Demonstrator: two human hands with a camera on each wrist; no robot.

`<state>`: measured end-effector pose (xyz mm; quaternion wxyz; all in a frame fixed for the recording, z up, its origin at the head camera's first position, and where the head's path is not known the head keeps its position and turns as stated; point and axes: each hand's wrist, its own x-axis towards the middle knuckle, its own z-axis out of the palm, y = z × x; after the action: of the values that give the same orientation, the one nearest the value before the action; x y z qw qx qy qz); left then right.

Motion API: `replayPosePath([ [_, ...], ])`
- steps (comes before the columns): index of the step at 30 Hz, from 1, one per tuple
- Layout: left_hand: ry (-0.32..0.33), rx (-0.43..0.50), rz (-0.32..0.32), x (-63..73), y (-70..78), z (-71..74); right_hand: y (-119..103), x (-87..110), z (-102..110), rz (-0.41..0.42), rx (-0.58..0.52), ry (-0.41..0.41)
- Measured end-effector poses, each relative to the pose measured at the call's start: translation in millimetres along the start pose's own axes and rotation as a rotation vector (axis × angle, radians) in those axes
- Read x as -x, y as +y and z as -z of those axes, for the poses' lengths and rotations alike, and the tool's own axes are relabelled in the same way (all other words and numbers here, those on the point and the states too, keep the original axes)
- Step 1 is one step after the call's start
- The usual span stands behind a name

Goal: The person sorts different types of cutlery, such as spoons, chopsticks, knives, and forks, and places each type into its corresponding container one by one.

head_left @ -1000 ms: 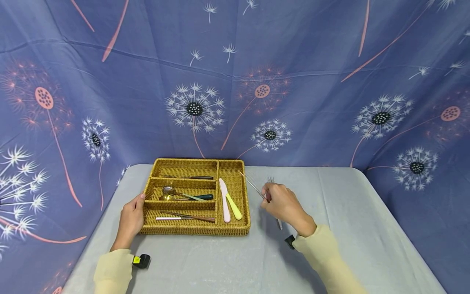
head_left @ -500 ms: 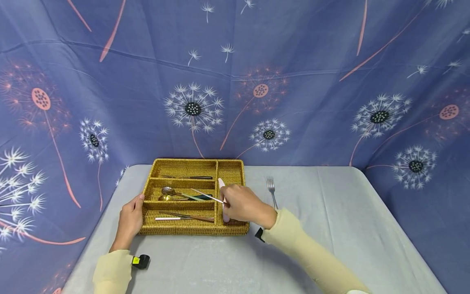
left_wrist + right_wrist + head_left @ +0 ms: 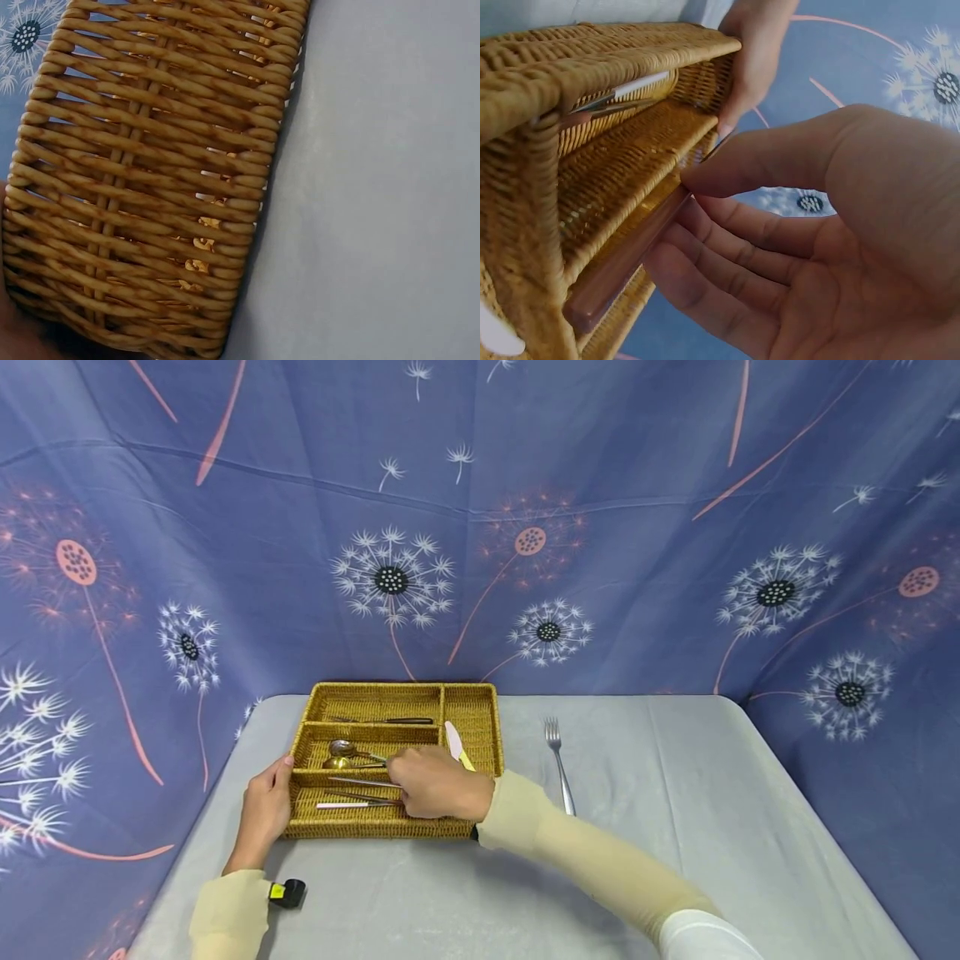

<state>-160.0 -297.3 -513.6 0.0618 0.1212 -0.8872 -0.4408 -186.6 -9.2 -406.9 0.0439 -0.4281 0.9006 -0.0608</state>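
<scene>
A brown woven cutlery tray (image 3: 352, 829) stands on the table. My left hand (image 3: 264, 806) grips its left side with the thumb at the rim. My right hand (image 3: 438, 785) is over the tray, pinching a chopstick (image 3: 626, 259) between thumb and fingers. Its brown handle shows in the right wrist view; in the head view its thin metal end (image 3: 366, 782) points left near the divider between the middle and front compartments. Beneath, the front compartment holds a white-handled stick (image 3: 341, 805); my right hand partly covers what lies there.
Two spoons (image 3: 342, 748) lie in the middle compartment and a dark-handled utensil (image 3: 408, 721) in the back one. A pink knife (image 3: 453, 740) and a yellow handle (image 3: 467, 762) show in the right compartment. A metal fork (image 3: 558, 760) lies on the table (image 3: 675, 843) to the right.
My right hand has carried the chopstick left from beside the fork, across the right compartment, to the front left compartments. My left hand has stayed on the tray.
</scene>
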Motion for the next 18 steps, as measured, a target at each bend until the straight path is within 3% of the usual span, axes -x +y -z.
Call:
replayPosePath([
  [9, 0.001, 0.002, 0.005, 0.8, -0.8, 0.0, -17, -24.0, -13, -0.003, 0.003, -0.084],
  [18, -0.006, -0.005, 0.002, -1.0, -0.6, 0.0, -23, -33.0, -22, -0.036, 0.058, -0.137],
])
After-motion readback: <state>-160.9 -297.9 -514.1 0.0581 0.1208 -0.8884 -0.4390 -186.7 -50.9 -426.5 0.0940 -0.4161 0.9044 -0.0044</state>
